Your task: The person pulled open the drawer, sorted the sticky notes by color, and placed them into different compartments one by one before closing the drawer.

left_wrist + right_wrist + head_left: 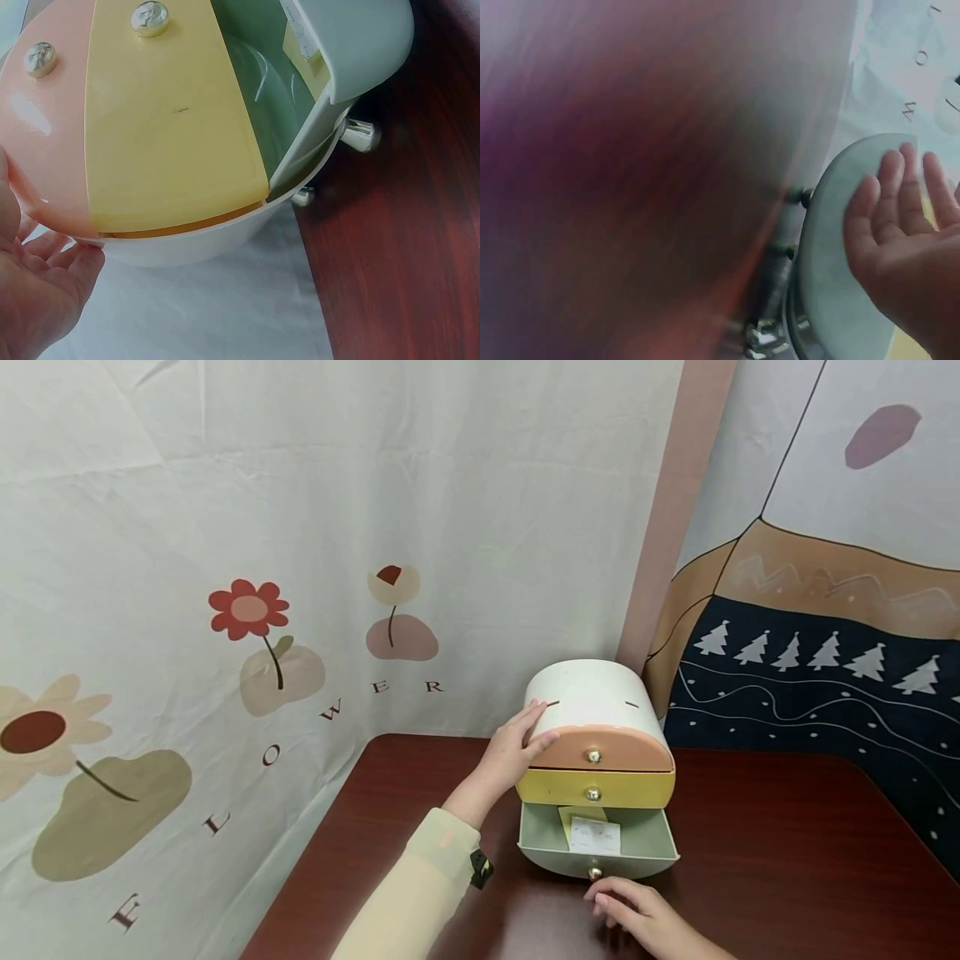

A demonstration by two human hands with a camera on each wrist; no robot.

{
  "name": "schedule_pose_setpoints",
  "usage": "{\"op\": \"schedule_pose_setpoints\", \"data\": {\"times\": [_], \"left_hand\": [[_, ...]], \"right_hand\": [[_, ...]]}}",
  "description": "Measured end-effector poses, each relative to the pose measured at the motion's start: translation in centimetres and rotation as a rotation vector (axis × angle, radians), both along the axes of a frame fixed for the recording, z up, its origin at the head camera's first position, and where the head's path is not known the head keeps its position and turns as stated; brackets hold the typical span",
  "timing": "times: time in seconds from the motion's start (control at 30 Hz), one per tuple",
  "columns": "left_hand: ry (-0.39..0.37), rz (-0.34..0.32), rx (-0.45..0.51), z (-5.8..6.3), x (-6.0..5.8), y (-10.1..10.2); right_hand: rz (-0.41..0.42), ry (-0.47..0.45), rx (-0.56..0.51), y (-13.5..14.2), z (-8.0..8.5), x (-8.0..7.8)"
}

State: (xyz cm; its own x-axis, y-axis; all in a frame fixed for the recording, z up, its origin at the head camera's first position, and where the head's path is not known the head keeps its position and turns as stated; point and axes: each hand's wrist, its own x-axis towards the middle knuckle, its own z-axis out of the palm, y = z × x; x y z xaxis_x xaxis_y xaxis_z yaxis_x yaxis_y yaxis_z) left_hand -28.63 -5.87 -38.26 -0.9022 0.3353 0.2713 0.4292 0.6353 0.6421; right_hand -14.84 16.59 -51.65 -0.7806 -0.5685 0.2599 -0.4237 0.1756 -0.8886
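A small rounded cabinet (588, 689) with a white shell stands on the table. Its orange top drawer (633, 750) and yellow middle drawer (637, 789) are pushed in. The green bottom drawer (645, 862) is pulled out and holds a white paper slip (596, 837) over a yellow one (566, 818). My left hand (506, 756) rests against the cabinet's upper left side, its fingertips touching the shell's edge in the left wrist view. Just in front of the bottom drawer's knob (595, 872) is my right hand (637, 914), its fingers loose and holding nothing; contact with the knob is unclear.
The dark red-brown table (787, 843) extends on both sides of the cabinet. A pale curtain (480, 527) with printed flowers hangs behind and to the left, and a dark printed cloth (795, 710) hangs at the right. Small metallic feet (303, 196) show under the cabinet.
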Motion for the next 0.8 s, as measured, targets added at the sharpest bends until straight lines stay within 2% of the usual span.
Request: {"op": "schedule_pose_setpoints", "data": {"times": [0.13,0.27,0.33,0.43,0.53,0.67,0.8], "left_hand": [[0.0,0.001,-0.003,0.0,-0.1,0.0],[0.001,0.004,-0.006,0.0,-0.1,0.0],[-0.001,0.005,-0.009,0.0,-0.1,0.0],[-0.003,0.004,-0.011,-0.1,-0.1,0.0],[-0.006,0.004,-0.008,-0.1,-0.1,0.0],[-0.008,0.004,-0.008,-0.1,-0.1,0.0],[0.001,0.004,-0.011,-0.1,-0.1,0.0]], "right_hand": [[0.055,-0.394,-0.063,0.1,-0.1,-0.2],[0.113,-0.708,-0.186,0.3,-0.4,-0.4],[0.156,-0.825,-0.249,0.4,-0.6,-0.4],[0.236,-0.93,-0.322,0.5,-0.9,-0.5],[0.288,-0.989,-0.397,0.4,-1.3,-0.6],[0.323,-1.02,-0.473,0.2,-1.7,-0.8],[0.348,-1.037,-0.503,-0.1,-1.9,-0.8]]}}
